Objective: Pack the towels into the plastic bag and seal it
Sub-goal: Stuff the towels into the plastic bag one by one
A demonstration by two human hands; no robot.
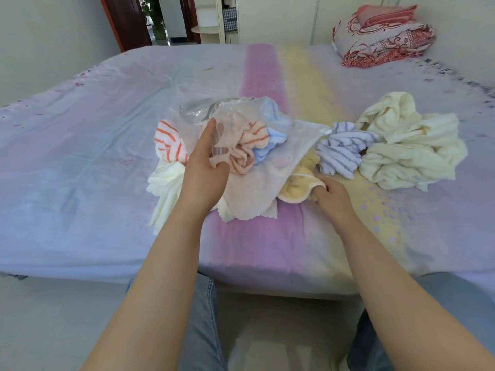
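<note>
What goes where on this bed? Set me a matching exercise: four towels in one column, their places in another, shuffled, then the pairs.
Towels:
1. peach striped towel
2. yellow towel
3. purple striped towel
4. cream towel

Places:
A. farthest right on the bed
B. inside the plastic bag
C. gripped by the right hand
D. between the bag and the cream heap

Pairs: 1-B, 2-C, 3-D, 4-A
</note>
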